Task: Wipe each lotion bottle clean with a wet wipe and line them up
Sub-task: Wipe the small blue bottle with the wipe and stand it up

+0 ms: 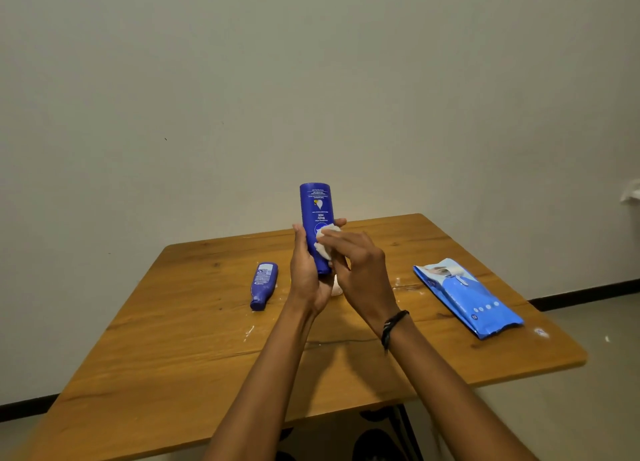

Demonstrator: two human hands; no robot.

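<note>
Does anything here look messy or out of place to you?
Yes. White smears dot the table near its middle and front left, perhaps spilled lotion. The left hand grips the tall bottle upside down, label inverted, and the smaller bottle lies on its side.

I hold one dark blue lotion bottle [316, 214] upright but upside down in my left grip [306, 277], flat base up, cap end down in my palm, its print inverted. A crumpled white wet wipe [325, 239], held in my right grip [360, 270], lies against the bottle's front over the round logo. The second blue bottle [264, 285] lies on its side on the bench [207, 339], to the left, back label up, cap end toward me.
</note>
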